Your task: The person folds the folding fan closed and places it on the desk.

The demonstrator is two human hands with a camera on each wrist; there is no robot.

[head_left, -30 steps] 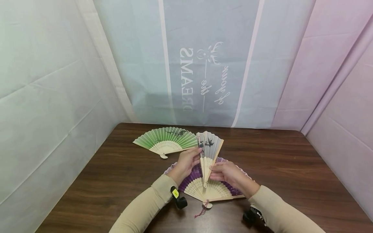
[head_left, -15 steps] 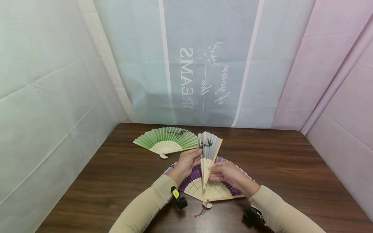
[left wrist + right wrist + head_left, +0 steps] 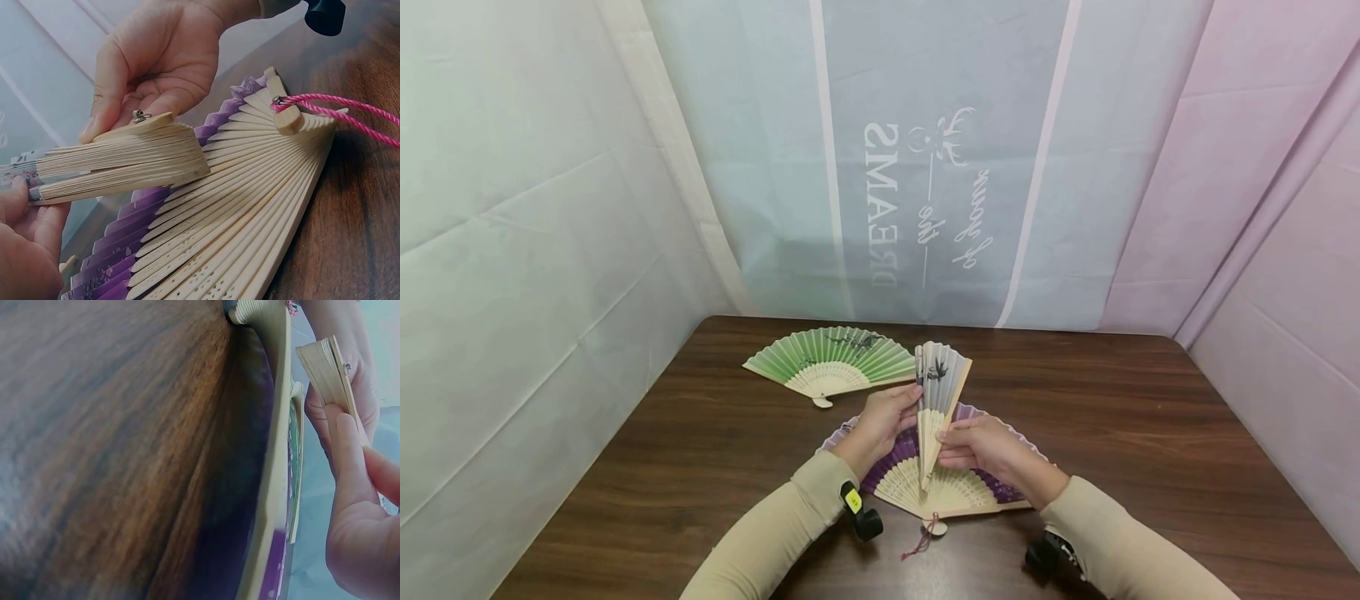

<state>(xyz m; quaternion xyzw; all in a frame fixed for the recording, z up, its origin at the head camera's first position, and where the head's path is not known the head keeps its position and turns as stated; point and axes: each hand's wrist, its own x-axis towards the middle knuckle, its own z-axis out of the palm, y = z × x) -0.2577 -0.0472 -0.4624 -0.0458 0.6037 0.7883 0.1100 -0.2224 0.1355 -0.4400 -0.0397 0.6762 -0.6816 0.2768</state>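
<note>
Grey fan (image 3: 943, 385) sits pinched in left hand (image 3: 880, 421) and right hand (image 3: 988, 447).

Soft, bright light fills the head view; both wrist views are dimmer, the right's tabletop (image 3: 112, 456) blurred.

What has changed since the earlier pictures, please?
The grey folding fan has closed a little, its left edge moving rightward with the left hand. The right hand keeps its grip. The green folding fan and purple folding fan stay spread on the table.
</note>
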